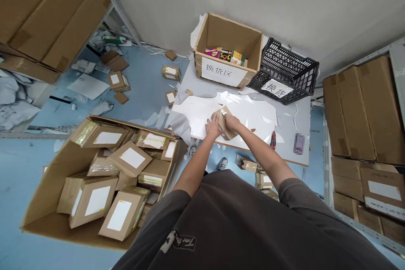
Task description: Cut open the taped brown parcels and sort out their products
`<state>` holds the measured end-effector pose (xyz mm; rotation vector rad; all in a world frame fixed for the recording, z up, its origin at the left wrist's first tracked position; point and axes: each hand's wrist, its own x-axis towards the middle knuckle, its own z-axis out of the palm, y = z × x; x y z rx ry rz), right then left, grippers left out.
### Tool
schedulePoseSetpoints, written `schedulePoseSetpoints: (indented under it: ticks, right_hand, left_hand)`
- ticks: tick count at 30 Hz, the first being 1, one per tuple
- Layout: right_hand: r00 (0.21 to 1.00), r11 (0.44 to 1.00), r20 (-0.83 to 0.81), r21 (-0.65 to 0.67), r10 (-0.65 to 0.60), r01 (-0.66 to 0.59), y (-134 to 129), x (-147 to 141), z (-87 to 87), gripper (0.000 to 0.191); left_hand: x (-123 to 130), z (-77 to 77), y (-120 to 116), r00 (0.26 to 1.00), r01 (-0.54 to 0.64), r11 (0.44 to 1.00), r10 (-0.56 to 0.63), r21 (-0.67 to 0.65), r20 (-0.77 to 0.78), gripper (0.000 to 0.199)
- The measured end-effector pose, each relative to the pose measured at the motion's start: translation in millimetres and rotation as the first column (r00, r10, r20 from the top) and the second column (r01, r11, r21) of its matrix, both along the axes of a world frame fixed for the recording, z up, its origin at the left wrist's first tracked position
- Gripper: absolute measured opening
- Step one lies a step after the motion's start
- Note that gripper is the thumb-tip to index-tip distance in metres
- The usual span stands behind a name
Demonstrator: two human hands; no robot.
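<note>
A small brown carton (230, 131) with clear tape across its top lies tilted on the white table (199, 112), near the front edge. My left hand (213, 127) rests on the carton's left side with its fingers spread. On the upper right of the carton is my right hand (232, 122), its fingers curled together at the taped part; whatever they grip is too small to make out. A red and black tool (273, 139) lies to the right on the table. Torn white paper surrounds the carton.
Behind stand an open cardboard box (202, 57) with colourful packs and a black plastic crate (303, 76). A large box (44, 194) full of parcels is at the left. Shelves with cartons (357, 109) flank the right. Parcels and scraps lie on the blue floor.
</note>
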<state>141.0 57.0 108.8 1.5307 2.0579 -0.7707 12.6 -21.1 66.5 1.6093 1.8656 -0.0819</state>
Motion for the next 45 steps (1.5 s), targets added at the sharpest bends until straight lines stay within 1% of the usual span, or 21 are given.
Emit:
schedulePoseSetpoints:
  ticks: [4,7,10,12,17,20,22,23,24,25,26,27,28,29,30,33,36,38,40,42,45]
  right_hand:
    - [0.996,0.999,0.085,-0.053,0.009,-0.004,-23.7,15.9,10.2,0.069]
    - [0.992,0.989,0.129,-0.145,0.002,0.017,-48.4,42.5,21.5,0.056]
    - [0.986,0.979,0.166,-0.203,0.016,0.018,-72.2,70.3,31.4,0.056]
    - [0.984,0.978,0.175,-0.207,0.032,0.005,-82.1,81.1,34.7,0.058]
    - [0.991,0.982,0.131,-0.191,0.037,-0.011,-92.9,91.3,37.3,0.060]
    - [0.997,0.981,0.078,-0.190,-0.021,0.035,-107.5,110.4,40.4,0.049]
    - [0.993,0.975,0.028,-0.186,-0.119,0.122,-121.4,128.2,41.3,0.037]
    - [0.984,0.969,-0.006,-0.171,-0.179,0.175,-128.1,136.6,40.8,0.033]
    - [0.970,0.962,-0.046,-0.148,-0.240,0.231,-134.2,143.8,39.6,0.032]
    - [0.950,0.950,-0.089,-0.122,-0.298,0.287,-139.2,149.3,37.5,0.033]
    - [0.926,0.935,-0.134,-0.103,-0.352,0.340,-143.2,152.9,34.8,0.033]
    - [0.898,0.915,-0.177,-0.097,-0.403,0.391,-146.3,154.7,31.6,0.034]
    - [0.864,0.891,-0.217,-0.109,-0.454,0.441,-148.6,154.8,28.0,0.035]
    - [0.825,0.863,-0.255,-0.137,-0.505,0.486,-150.4,153.6,24.2,0.036]
    - [0.782,0.833,-0.289,-0.175,-0.553,0.525,-151.9,151.6,20.4,0.036]
    - [0.679,0.765,-0.354,-0.272,-0.644,0.584,-155.9,143.5,9.8,0.037]
    - [0.659,0.759,-0.379,-0.284,-0.650,0.585,-157.6,137.1,-0.2,0.032]
    - [0.682,0.784,-0.390,-0.258,-0.619,0.565,-155.7,134.8,-6.8,0.029]
    - [0.723,0.820,-0.391,-0.211,-0.569,0.532,-151.0,134.5,-13.4,0.027]
    - [0.772,0.859,-0.384,-0.158,-0.507,0.486,-144.4,135.4,-19.3,0.027]
    - [0.834,0.905,-0.355,-0.109,-0.422,0.411,-134.1,136.7,-24.7,0.028]
  left_hand:
    - [-1.9,6.5,0.3,1.000,0.000,1.000,-0.001,-0.022,-0.023,0.121]
    - [-1.4,9.4,0.3,0.999,-0.003,1.000,0.002,-0.019,-0.043,0.123]
    - [1.0,9.5,-0.6,0.998,-0.006,1.000,0.006,-0.004,-0.066,0.124]
    - [3.5,8.7,-1.2,0.997,-0.002,1.000,0.002,-0.004,-0.079,0.123]
    - [9.3,10.1,1.9,0.989,0.016,0.999,-0.020,-0.028,-0.145,0.122]
    - [11.5,15.7,5.4,0.976,0.057,0.998,-0.059,-0.012,-0.209,0.119]
    - [12.5,20.7,6.6,0.965,0.129,0.990,-0.114,0.049,-0.237,0.112]
    - [13.0,23.1,6.7,0.956,0.202,0.976,-0.177,0.084,-0.232,0.102]
    - [13.6,25.4,6.5,0.938,0.305,0.946,-0.277,0.114,-0.209,0.089]
    - [14.6,27.3,6.1,0.899,0.427,0.894,-0.403,0.137,-0.173,0.074]
    - [16.0,28.8,5.8,0.836,0.548,0.822,-0.533,0.153,-0.131,0.063]
    - [17.9,29.8,5.8,0.761,0.647,0.745,-0.641,0.162,-0.095,0.059]
    - [20.3,30.3,6.3,0.696,0.715,0.679,-0.714,0.163,-0.075,0.059]
    - [23.2,30.4,7.5,0.654,0.753,0.639,-0.753,0.158,-0.072,0.063]
    - [26.3,30.2,9.5,0.638,0.768,0.623,-0.766,0.150,-0.082,0.067]
    - [35.2,29.2,18.4,0.653,0.757,0.642,-0.751,0.120,-0.099,0.066]
    - [41.5,31.4,25.4,0.658,0.753,0.652,-0.745,0.091,-0.107,0.052]
    - [44.6,34.7,24.8,0.646,0.762,0.642,-0.747,0.083,-0.156,0.046]
    - [47.4,37.9,20.2,0.647,0.760,0.644,-0.736,0.088,-0.201,0.047]
    - [49.3,39.4,14.0,0.675,0.734,0.672,-0.709,0.094,-0.203,0.054]
    - [48.7,37.4,7.3,0.728,0.685,0.722,-0.673,0.095,-0.133,0.062]
